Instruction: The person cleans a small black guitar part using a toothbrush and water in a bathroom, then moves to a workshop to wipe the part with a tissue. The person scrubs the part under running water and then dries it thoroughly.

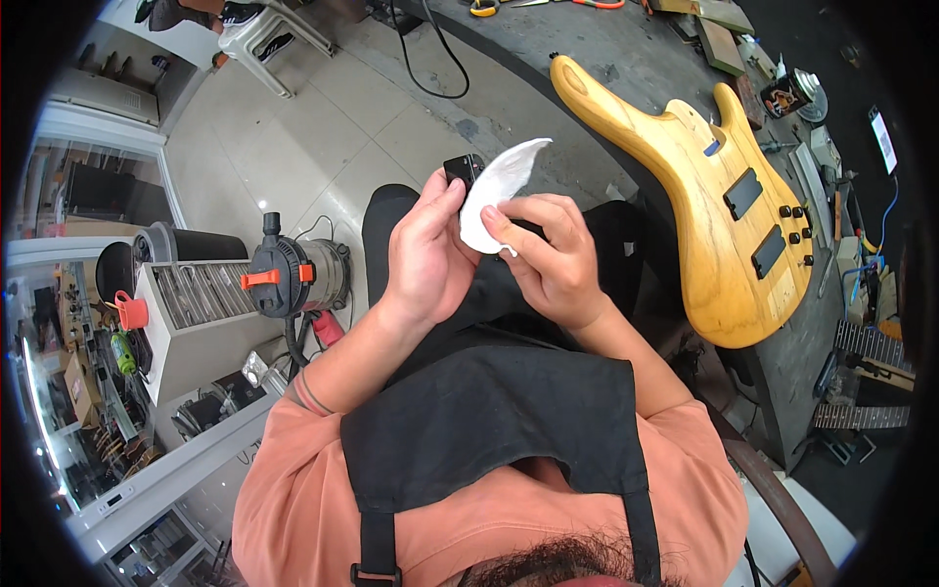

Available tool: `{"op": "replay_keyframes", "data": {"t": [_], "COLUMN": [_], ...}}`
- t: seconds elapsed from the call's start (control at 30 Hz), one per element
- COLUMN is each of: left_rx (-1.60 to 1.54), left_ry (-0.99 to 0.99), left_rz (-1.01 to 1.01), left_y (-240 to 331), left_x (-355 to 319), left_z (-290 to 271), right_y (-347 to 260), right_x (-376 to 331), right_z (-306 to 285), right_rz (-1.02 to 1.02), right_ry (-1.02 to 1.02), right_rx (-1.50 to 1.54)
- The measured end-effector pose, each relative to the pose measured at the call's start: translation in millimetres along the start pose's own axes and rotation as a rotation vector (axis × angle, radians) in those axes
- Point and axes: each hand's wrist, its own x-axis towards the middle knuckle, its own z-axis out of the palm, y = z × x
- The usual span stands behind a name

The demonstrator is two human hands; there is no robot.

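My left hand (427, 249) is closed around a small shiny black part (462, 168), whose end shows past the fingertips. I cannot tell what kind of part it is. Between thumb and fingers, my right hand (559, 256) pinches a white wiping cloth (501, 186). The cloth lies against the black part and covers much of it, with one corner sticking up to the right. Both hands are close together above my lap. To their right, a light-wood bass guitar body (699, 220) without a neck rests on the workbench, with two black pickups and several black knobs.
Along the bench (518, 44) are orange-handled tools (599, 4), a spray can (790, 93), a lit phone (882, 139) and fretted necks (861, 418). A shop vacuum (298, 277) stands left beside a white cabinet (191, 323). A white stool (277, 39) is farther off.
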Motion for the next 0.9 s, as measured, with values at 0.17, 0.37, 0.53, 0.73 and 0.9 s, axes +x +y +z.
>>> {"op": "replay_keyframes", "data": {"t": [0.17, 0.37, 0.53, 0.73, 0.9], "left_rx": [-0.326, -0.234, -0.026, -0.028, 0.185], "left_ry": [-0.385, -0.33, -0.164, -0.259, -0.254], "left_rz": [-0.12, -0.047, 0.049, 0.057, 0.173], "left_y": [22.3, 33.5, 34.1, 30.3, 26.2], "left_x": [7.3, 8.0, 3.8, 10.4, 13.9], "left_z": [-21.7, -33.6, -35.7, -47.1, -42.6], "right_y": [17.3, 20.7, 18.1, 16.6, 6.5], "right_x": [-18.6, -14.0, -7.5, -7.4, 6.8], "right_z": [3.6, 17.5, 12.9, 5.0, -7.9], "right_rz": [0.573, 1.078, 1.034, 1.035, 1.007], "right_ry": [0.082, 0.397, 0.227, 0.169, -0.065], "right_rx": [0.32, 0.925, 0.945, 0.972, 0.818]}}
